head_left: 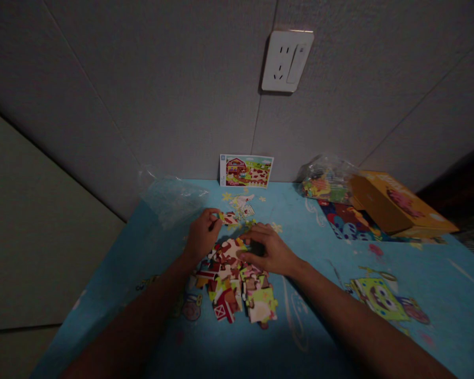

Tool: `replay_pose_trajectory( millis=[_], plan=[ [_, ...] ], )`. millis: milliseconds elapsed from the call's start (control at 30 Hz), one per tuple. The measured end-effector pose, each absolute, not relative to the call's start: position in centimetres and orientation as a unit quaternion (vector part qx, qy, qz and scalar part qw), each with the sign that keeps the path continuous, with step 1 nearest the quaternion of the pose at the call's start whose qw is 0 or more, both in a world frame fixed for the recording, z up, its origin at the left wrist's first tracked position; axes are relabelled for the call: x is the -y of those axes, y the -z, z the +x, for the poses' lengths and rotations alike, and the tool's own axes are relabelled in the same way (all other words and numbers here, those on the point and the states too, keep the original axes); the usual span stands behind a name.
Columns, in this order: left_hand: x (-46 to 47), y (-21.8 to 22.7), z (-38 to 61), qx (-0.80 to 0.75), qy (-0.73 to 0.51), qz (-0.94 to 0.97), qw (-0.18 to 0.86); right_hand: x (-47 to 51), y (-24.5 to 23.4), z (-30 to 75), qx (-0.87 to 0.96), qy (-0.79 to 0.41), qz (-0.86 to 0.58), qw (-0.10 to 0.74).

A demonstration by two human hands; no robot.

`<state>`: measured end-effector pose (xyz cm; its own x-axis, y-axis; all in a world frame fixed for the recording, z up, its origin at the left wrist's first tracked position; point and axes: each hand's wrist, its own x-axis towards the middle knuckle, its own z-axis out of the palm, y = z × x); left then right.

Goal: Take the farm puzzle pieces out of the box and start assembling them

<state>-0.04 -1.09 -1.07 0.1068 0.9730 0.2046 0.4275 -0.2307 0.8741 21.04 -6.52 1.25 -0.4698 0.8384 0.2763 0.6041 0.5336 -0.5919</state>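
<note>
the left hand (203,234) is beyond the heap, towards the far edge of the bench (138,326); its grip is narrow, thumb and fingers closed on the edge of a puzzle piece (229,218) with brown patches. the right hand (270,250) lies over the far right side of the puzzle heap (225,284), fingers curled and thumb at a pale piece (232,249); whether its grip holds anything i cannot tell. the heap sits loosely piled around the middle of the bench, between the forearms, many pieces overlapping. a picture card (246,171) of a farm leans on the wall (174,95) at the far edge. near the far left corner lies a crumpled clear bag (176,197). towards the far right corner are a clear bag with colourful pieces (327,181), an open orange box (403,202) on its side and a dark blue picture sheet (345,220) partly under them. a white socket (287,60) is on the wall.
</note>
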Motion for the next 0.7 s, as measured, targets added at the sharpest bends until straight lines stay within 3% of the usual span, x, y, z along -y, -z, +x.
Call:
replay_pose_trajectory(
  millis=[167,367,700],
  plan=[
    [1.5,0.4,-0.1,-0.492,-0.398,0.716,0.294,6.5,-1.0,21.0,0.83,-0.203,-0.439,0.279],
    [2.2,-0.5,-0.4,-0.34,-0.307,0.819,0.346,6.2,-0.4,21.0,0.767,-0.234,-0.485,0.35],
    [2.2,0.2,-0.4,-0.354,-0.285,0.809,0.373,6.1,-0.1,21.0,0.687,-0.258,-0.551,0.397]
  ],
)
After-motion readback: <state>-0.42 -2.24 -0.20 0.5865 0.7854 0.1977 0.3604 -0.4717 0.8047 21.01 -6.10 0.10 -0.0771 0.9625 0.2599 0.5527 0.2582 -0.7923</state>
